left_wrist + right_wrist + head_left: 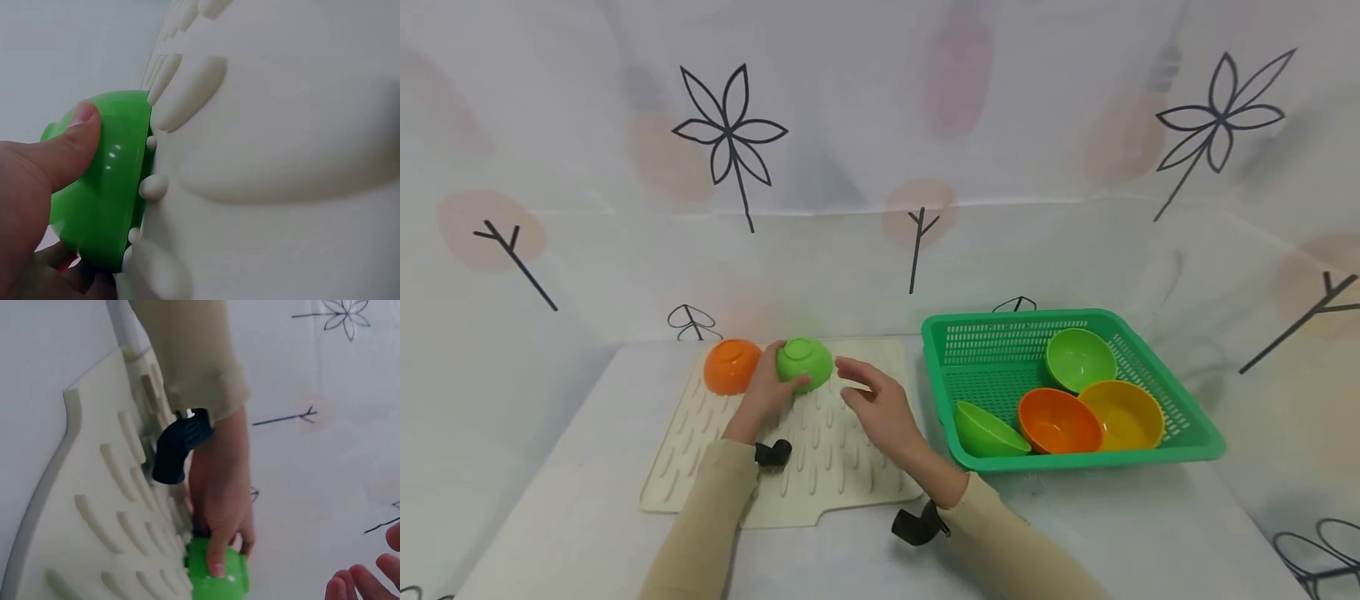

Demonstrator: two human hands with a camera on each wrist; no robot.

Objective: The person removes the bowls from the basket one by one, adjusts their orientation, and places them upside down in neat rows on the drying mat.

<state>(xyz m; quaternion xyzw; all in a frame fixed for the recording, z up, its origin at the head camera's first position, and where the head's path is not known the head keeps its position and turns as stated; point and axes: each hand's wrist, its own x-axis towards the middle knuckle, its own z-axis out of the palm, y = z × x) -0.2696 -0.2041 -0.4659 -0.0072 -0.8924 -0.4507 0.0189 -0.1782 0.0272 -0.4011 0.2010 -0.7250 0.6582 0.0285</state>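
Note:
My left hand (pixel 764 393) holds a light green bowl (pixel 806 358) that sits upside down on a cream ribbed drying mat (pixel 820 467). In the left wrist view the thumb lies along the side of the green bowl (pixel 115 181), fingers round its far side, and its rim meets the mat's raised ribs. Just left of that hand, an orange bowl (pixel 730 367) rests upturned on the mat. My right hand (pixel 886 414) hovers over the mat's right part, fingers loosely bent and holding nothing. Only its fingertips (pixel 359 584) show in the right wrist view.
Right of the mat stands a green plastic basket (pixel 981 462). Inside are a green bowl (pixel 1081 358), an orange bowl (pixel 1058 421), a yellow bowl (pixel 1127 417) and a tilted green bowl (pixel 988 432). A patterned white cloth (pixel 842 275) hangs behind the table.

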